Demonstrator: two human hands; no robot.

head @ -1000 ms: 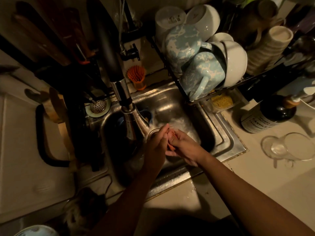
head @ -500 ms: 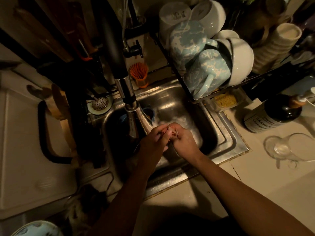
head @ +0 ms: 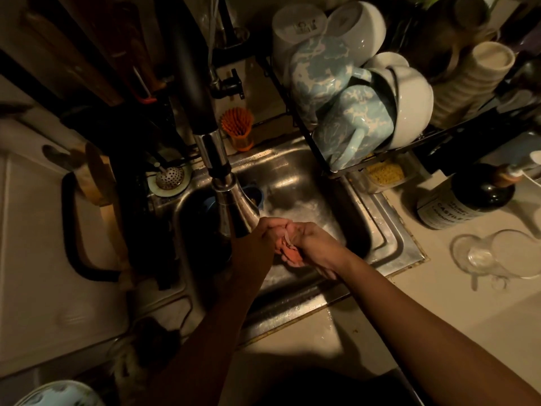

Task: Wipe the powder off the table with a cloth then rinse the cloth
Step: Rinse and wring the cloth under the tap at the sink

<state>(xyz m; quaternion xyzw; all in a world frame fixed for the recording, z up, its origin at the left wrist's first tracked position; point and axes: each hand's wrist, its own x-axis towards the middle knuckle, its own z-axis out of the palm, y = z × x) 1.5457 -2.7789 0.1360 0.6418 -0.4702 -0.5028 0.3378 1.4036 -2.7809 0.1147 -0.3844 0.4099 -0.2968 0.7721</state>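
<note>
The dark bottle (head: 468, 200) on the counter right of the sink (head: 389, 238) carries a pale label on which the word "CASTILE" can be read; the lines above and below it are too small to make out. A printed mark on the base of an upturned white cup (head: 298, 27) in the dish rack is blurred.

The cloth (head: 288, 253), orange-pink and bunched into a wad, is held over the sink basin, just beside the tap (head: 231, 206). Its long axis runs from the fingertips back toward the person, and the loose end points down and toward the sink's near edge.

The left hand (head: 260, 238) and right hand (head: 313, 244) are pressed together, fingers curled round the cloth, which sits between the two palms and bulges out below them. A clear glass mug (head: 497, 256) lies on the counter to the right.
</note>
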